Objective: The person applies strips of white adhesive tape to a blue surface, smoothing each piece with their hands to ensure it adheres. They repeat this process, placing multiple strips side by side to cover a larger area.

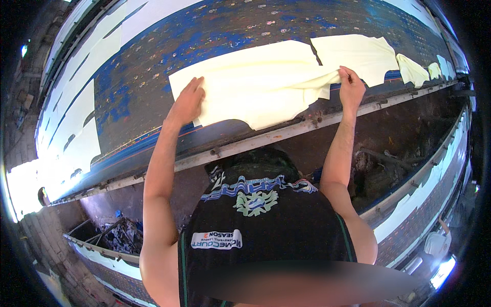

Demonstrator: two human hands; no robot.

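Observation:
A pale cream cut fabric panel [255, 87] lies on a long printing table, its front edge reaching close to the rail. My left hand [189, 101] rests on the panel's left end with its fingers stretched over the cloth. At the other end my right hand [352, 88] pinches a corner between thumb and fingers, lifting it a little. Folds run from that grip toward the middle of the cloth. Just beyond the right hand a second cream panel [358, 53] lies flat, with a dark narrow gap between the two at the far side.
The blue-stained tabletop [153, 61] carries more white panels [76, 138] at left and small crumpled cloth pieces [412, 70] at right. A metal rail [286, 134] edges the table. Another table [424, 199] stands behind on the right, near a person [438, 243].

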